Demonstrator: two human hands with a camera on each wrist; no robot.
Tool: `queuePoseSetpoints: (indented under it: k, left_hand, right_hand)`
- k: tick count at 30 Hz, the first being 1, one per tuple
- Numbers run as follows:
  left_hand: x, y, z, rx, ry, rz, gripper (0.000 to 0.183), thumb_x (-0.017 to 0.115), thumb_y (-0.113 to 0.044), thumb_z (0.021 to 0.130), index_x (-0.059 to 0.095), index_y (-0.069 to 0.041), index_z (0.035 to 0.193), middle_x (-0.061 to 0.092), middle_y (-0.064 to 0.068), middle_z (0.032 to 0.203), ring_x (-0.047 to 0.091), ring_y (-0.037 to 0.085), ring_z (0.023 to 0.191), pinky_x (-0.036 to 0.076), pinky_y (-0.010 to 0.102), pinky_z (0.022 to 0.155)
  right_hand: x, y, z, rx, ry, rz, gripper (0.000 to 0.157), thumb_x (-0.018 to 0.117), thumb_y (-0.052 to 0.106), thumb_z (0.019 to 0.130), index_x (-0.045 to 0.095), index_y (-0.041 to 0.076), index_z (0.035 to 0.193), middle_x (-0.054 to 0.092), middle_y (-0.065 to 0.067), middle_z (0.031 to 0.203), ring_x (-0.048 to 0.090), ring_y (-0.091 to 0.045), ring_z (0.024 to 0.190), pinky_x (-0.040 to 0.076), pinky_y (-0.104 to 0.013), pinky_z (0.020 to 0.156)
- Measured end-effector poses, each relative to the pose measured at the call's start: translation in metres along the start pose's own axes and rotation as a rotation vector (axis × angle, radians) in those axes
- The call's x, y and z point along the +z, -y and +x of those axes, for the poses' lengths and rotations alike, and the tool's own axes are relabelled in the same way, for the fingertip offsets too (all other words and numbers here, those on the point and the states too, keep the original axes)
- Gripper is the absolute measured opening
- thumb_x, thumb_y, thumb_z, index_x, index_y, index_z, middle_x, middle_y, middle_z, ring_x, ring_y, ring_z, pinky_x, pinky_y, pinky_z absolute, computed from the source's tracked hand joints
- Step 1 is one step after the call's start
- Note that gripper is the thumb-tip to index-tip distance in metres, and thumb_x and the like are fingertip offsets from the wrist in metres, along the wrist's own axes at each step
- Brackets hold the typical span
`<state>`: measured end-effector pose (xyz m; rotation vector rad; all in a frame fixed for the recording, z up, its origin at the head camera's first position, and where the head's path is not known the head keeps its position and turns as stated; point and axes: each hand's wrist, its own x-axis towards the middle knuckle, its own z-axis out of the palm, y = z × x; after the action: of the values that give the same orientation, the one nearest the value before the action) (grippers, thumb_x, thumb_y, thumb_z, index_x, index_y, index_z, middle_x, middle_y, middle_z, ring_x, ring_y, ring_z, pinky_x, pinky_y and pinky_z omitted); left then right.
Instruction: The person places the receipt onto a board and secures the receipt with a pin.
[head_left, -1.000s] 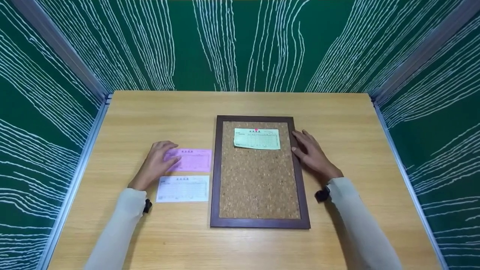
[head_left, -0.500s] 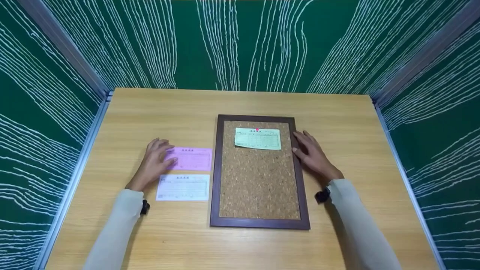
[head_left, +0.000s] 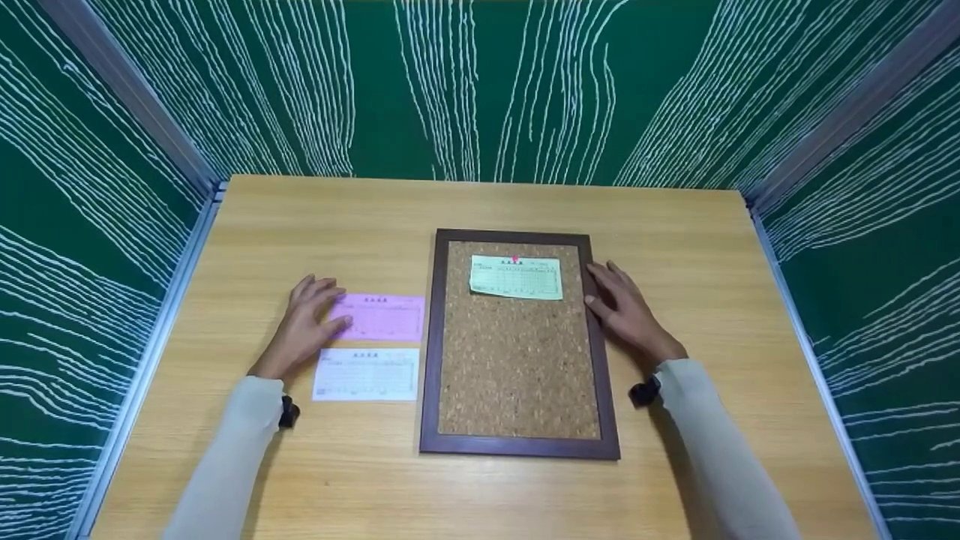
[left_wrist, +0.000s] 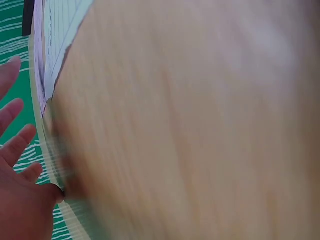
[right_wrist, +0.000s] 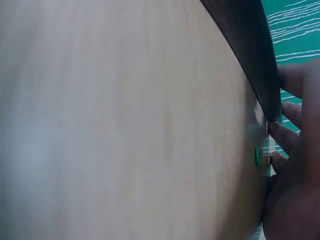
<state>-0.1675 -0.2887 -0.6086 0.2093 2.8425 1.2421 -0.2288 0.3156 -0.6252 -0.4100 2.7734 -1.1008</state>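
A pink printed slip (head_left: 386, 317) lies on the table left of a framed corkboard (head_left: 521, 375). At that slip's left end is my left hand (head_left: 296, 326), its thumb and fingertips over or on the paper; contact is hard to tell. A white printed slip (head_left: 366, 375) lies just below the pink one. Beside the board's right edge, my right hand (head_left: 630, 315) rests with its fingertips against the brown frame. A red pushpin (head_left: 514, 259) fixes a green slip (head_left: 517, 278) near the board's top. In the right wrist view, a green pushpin (right_wrist: 258, 156) shows by the right hand's fingers.
The wooden table (head_left: 360, 480) carries the board and the slips. Green walls (head_left: 667, 90) with white wavy lines rise along its back and sides. Metal strips (head_left: 135, 375) run along the table's side edges. A black wrist device (head_left: 289, 412) sits at the left cuff.
My left hand has shifted slightly left over the end of the pink slip. The right hand keeps its place at the frame. Board and slips look the same.
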Motion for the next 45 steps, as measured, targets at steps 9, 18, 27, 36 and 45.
queuePoseSetpoints:
  k: [9,18,27,36,45]
  left_hand:
    - [-0.001,0.011,-0.001,0.033,0.011,0.054,0.053,0.083,-0.018,0.100,0.067,-0.004,0.148,0.045,0.017,0.170,0.010,0.045,0.168,0.002,0.070,0.133]
    - [-0.003,0.019,0.002,0.017,-0.031,0.026,0.048,0.082,-0.019,0.101,0.070,-0.003,0.145,0.047,0.017,0.169,0.013,0.044,0.168,0.011,0.068,0.133]
    - [-0.004,0.021,0.007,-0.012,-0.056,0.001,0.046,0.082,-0.016,0.101,0.070,-0.003,0.144,0.048,0.014,0.169,0.014,0.041,0.167,0.013,0.066,0.133]
    - [-0.004,0.019,0.010,-0.043,-0.051,0.021,0.042,0.078,-0.018,0.105,0.071,-0.005,0.144,0.046,0.013,0.170,0.014,0.040,0.168,0.014,0.065,0.134]
    - [-0.002,0.016,0.013,0.009,-0.077,0.017,0.034,0.080,-0.008,0.100,0.075,0.001,0.133,0.049,0.022,0.165,0.019,0.048,0.164,0.012,0.066,0.133]
  right_hand:
    - [0.000,0.001,-0.001,-0.006,-0.002,0.004,0.067,0.058,0.038,0.115,0.035,0.017,0.174,0.018,-0.020,0.182,0.009,-0.045,0.169,0.011,-0.076,0.129]
    - [0.000,0.002,0.002,0.021,0.002,-0.003,0.066,0.055,0.039,0.115,0.034,0.018,0.174,0.023,-0.014,0.182,0.007,-0.043,0.170,0.009,-0.074,0.131]
    - [0.000,0.003,0.001,0.018,-0.001,0.002,0.066,0.056,0.038,0.115,0.034,0.018,0.174,0.020,-0.016,0.183,0.007,-0.043,0.169,0.009,-0.074,0.130]
    - [0.001,0.001,-0.001,0.009,-0.004,0.010,0.066,0.057,0.038,0.115,0.035,0.018,0.174,0.023,-0.015,0.182,0.007,-0.042,0.170,0.010,-0.074,0.130]
    - [0.002,-0.001,0.000,0.015,0.000,0.011,0.068,0.055,0.041,0.115,0.034,0.017,0.175,0.019,-0.017,0.183,0.006,-0.043,0.169,0.010,-0.077,0.129]
